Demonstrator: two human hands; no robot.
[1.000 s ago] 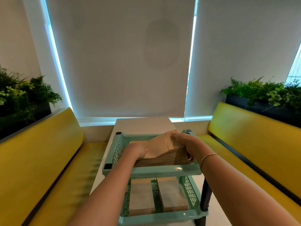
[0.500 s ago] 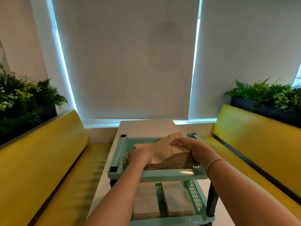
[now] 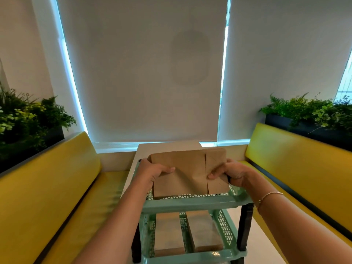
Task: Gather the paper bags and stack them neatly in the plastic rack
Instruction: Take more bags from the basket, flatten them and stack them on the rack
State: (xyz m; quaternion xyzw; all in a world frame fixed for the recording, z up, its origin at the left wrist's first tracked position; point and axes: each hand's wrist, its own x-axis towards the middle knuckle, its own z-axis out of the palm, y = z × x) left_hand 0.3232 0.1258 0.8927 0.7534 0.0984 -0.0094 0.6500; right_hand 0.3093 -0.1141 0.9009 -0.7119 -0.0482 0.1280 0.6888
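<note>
Lower tier of the green plastic rack (image 3: 192, 203) already holds two neat stacks of paper bags (image 3: 168, 234); top tier looks not yet loaded. A bundle of brown paper bags (image 3: 182, 173) is tilted up over the top tier, lower edge at the tray's front wall, so I'd say it's mid-placement. Left hand (image 3: 152, 171) and right hand (image 3: 231, 173) each pinch a side edge, thumbs on the near face, fingers curled behind.

A white rectangular table (image 3: 133, 168) between yellow benches (image 3: 57, 187) carries a mint-green, two-tier perforated plastic rack (image 3: 190, 203)
</note>
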